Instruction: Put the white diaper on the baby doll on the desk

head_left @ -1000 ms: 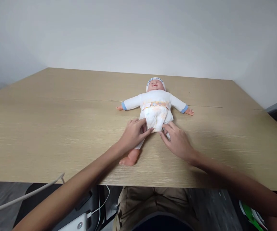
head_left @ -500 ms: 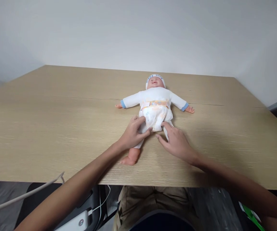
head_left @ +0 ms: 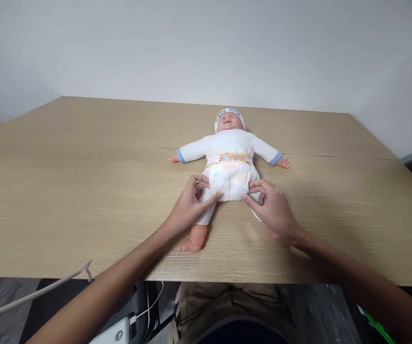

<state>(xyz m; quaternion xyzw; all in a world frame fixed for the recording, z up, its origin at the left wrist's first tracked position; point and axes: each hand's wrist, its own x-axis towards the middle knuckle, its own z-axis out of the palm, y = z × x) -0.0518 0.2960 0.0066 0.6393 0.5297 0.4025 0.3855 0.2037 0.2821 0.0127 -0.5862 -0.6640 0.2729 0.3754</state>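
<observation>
A baby doll (head_left: 229,138) in a white long-sleeved suit with blue cuffs and a white cap lies on its back, arms spread. Around its hips, over the suit, is a white diaper (head_left: 229,179) with an orange patterned waist strip. My left hand (head_left: 191,203) is curled at the diaper's left leg edge, thumb on the bottom corner and fingers higher up the side. At the opposite leg edge, my right hand (head_left: 273,208) pinches the diaper between thumb and fingers. It hides most of the doll's leg on that side.
The doll lies on a wooden table (head_left: 84,191) with a seam across it, against a pale wall (head_left: 206,48). Below the front edge are a white power bank (head_left: 114,332) with a cable (head_left: 152,306), and a thicker pale cable (head_left: 30,298) at left.
Both hands have moved slightly outward along the leg edges, and the diaper's lower front looks wider and flatter. My right hand has closed its thumb and fingers at the edge.
</observation>
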